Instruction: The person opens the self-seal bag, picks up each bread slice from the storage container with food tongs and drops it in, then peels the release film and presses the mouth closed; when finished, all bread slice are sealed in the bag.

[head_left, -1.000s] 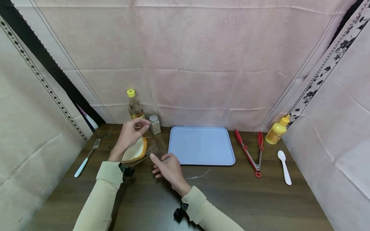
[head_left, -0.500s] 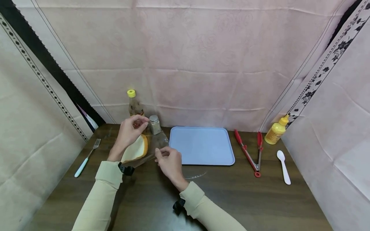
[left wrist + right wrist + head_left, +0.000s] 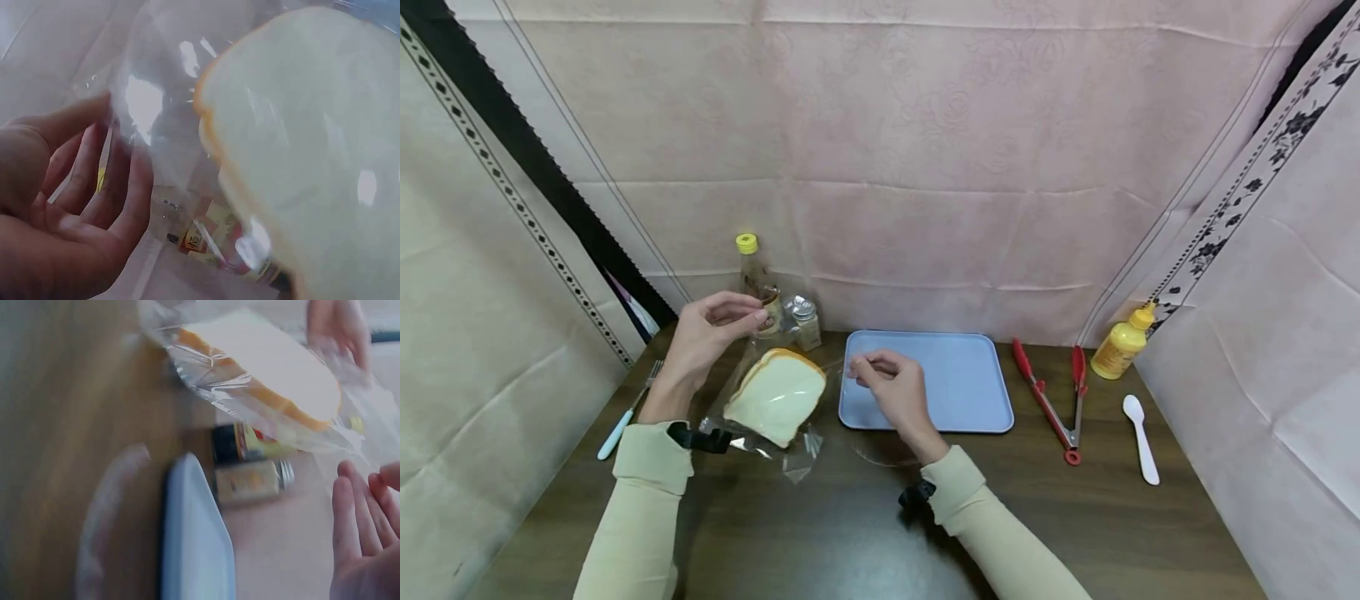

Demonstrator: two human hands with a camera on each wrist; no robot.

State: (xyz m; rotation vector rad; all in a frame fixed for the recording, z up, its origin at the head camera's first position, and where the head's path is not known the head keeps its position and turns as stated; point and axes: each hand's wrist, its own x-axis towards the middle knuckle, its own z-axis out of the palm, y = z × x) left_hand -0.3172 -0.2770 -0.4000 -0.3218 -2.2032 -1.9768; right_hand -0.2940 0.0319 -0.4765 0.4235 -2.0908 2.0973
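- Head view: the left hand (image 3: 703, 333), left of centre, is pinching the top of a clear plastic bag (image 3: 767, 379) between thumb and fingertips. The bag is hanging down and to the right, with the bread slices (image 3: 777, 395) inside it and its lower corner touching the wooden table (image 3: 1075, 533).
- The bread's long axis is running from upper right to lower left. The right hand (image 3: 891, 387) is curling its fingers together over the left edge of the blue tray (image 3: 970, 375); whether it is pinching the bag's film, I cannot tell. The left hand is the nearer one.
- Bare table is lying in the lower frame. The sauce bottle (image 3: 752, 271) and spice jar (image 3: 806, 321) are standing close behind the bag.
- Left wrist view: the left hand's fingers (image 3: 112, 187) are lying against the film at lower left, the bread filling the right.
- Right wrist view: blurred; the bagged bread (image 3: 269, 375) is lying across the top, and straightened fingertips (image 3: 359, 512) are showing at lower right, apart from it.
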